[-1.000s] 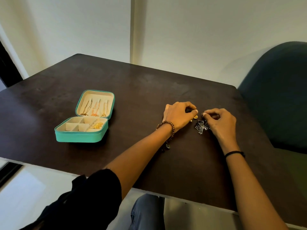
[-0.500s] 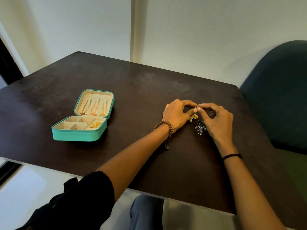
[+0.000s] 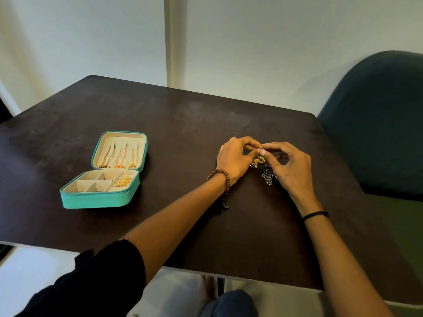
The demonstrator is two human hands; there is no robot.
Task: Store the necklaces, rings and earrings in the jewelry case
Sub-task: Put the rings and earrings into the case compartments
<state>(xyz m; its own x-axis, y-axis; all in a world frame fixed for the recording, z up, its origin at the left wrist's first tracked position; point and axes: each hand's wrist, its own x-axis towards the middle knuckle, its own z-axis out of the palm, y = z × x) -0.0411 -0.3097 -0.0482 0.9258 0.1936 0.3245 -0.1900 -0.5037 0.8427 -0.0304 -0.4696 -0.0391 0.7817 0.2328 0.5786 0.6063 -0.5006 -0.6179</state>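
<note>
The fingers (image 3: 263, 152) of both hands meet tip to tip above the desk (image 3: 183, 124), pinched together on a small gold earring (image 3: 258, 160) that hangs just beneath them. The left hand (image 3: 233, 160) curls in from one side and the right hand (image 3: 293, 167) from the other, each thumb and forefinger closed on the top of the piece; which hand carries the weight I cannot tell. Just below and toward the right hand lies a dark silver earring (image 3: 268, 176), resting on the desk under the right palm and seemingly not gripped.

The jewelry case (image 3: 100, 197) stands open well apart to the left, its lid upright with three necklaces (image 3: 120, 156) hung in it and a few gold pieces (image 3: 123, 181) already in the right-hand compartment of the tray. The case lies leftward of the fingers, on the left hand's side, so the left hand has the shorter path and is probably the one to carry the gold earring over. The other tray compartments look free.
</note>
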